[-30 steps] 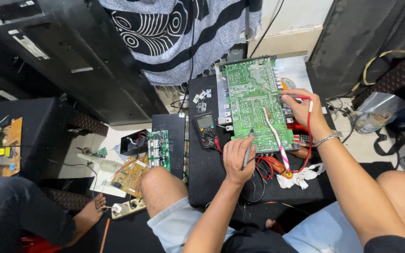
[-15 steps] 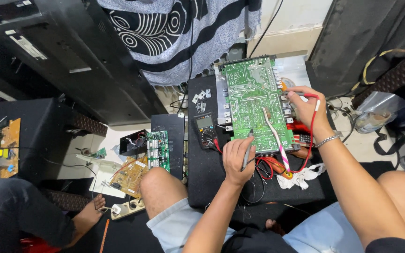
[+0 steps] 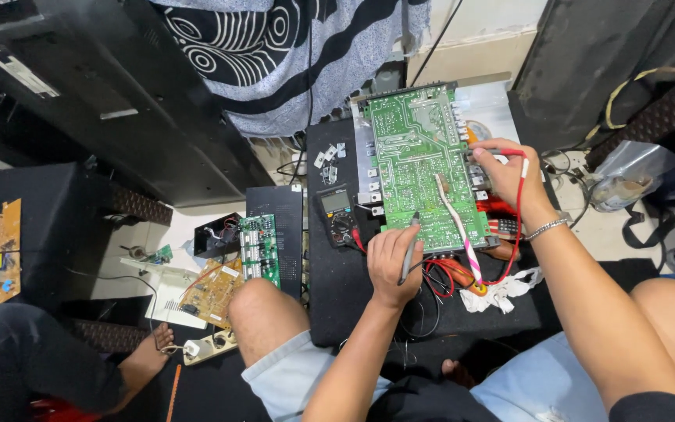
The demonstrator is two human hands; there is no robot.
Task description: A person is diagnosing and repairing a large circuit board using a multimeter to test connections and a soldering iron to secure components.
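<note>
Cluttered floor workspace, black mat (image 3: pixel 337 305) over the lap, green board (image 3: pixel 423 168) flat on it as the reference. Compared with a second ago almost nothing has moved: both hands sit on the same spots, so the probing looks held steady on one pair of points rather than stepping on.

Left hand (image 3: pixel 394 262) at the board's near-left corner, clenched round a dark probe (image 3: pixel 408 250), tip on the board edge. Right hand (image 3: pixel 509 176) at the board's right edge, pinching a red probe (image 3: pixel 501 152), red lead looping down past the wrist.

Meter (image 3: pixel 337 215) lies just left of the board, display too small to read. Pink-white striped wire (image 3: pixel 458 230) crosses the board's near half. Red leads (image 3: pixel 447 277) and a white rag (image 3: pixel 501 289) bunch at the near edge, close to the left hand. Small green board (image 3: pixel 258 246) and brown board (image 3: pixel 212 289) sit well left, off the mat. Another person's foot (image 3: pixel 150 352) far left.
</note>
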